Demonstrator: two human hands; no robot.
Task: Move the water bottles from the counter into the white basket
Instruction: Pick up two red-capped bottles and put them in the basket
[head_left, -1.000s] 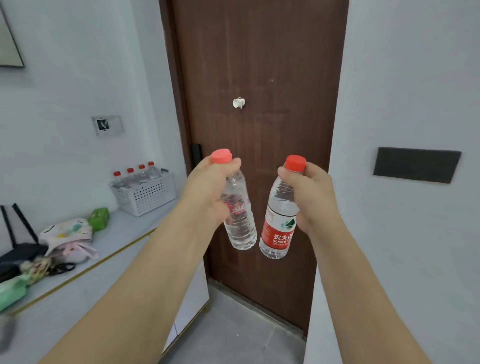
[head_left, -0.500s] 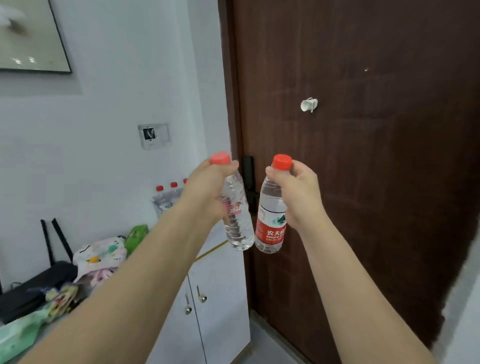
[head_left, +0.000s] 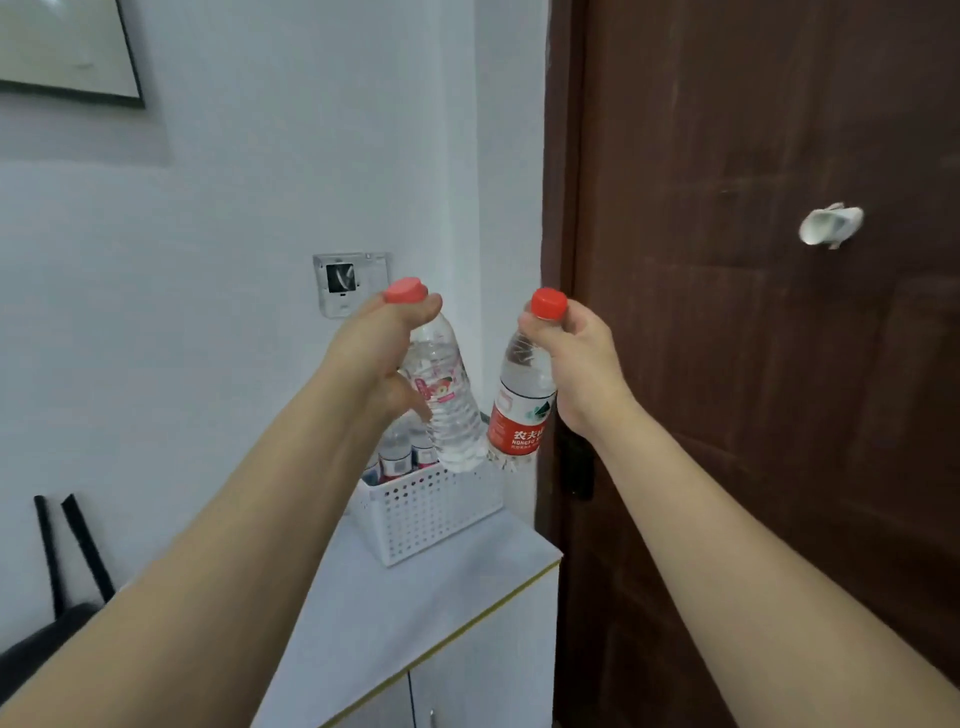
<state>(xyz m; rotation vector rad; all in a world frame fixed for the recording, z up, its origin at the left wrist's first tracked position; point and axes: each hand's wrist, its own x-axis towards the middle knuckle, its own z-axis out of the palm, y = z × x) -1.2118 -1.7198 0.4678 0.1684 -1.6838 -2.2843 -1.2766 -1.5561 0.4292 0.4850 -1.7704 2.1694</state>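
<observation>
Each hand, left (head_left: 382, 358) and right (head_left: 582, 364), grips a full, thin-walled bottle (head_left: 447, 405) (head_left: 522, 410) by the neck; likely heavy and slippery, so support the body over the basket (head_left: 431, 512).

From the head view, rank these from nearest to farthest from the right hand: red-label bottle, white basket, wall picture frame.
1. red-label bottle: gripped near its cap by the right hand.
2. white basket: on the counter, below and left of that hand.
3. picture frame: upper left on the wall.
</observation>
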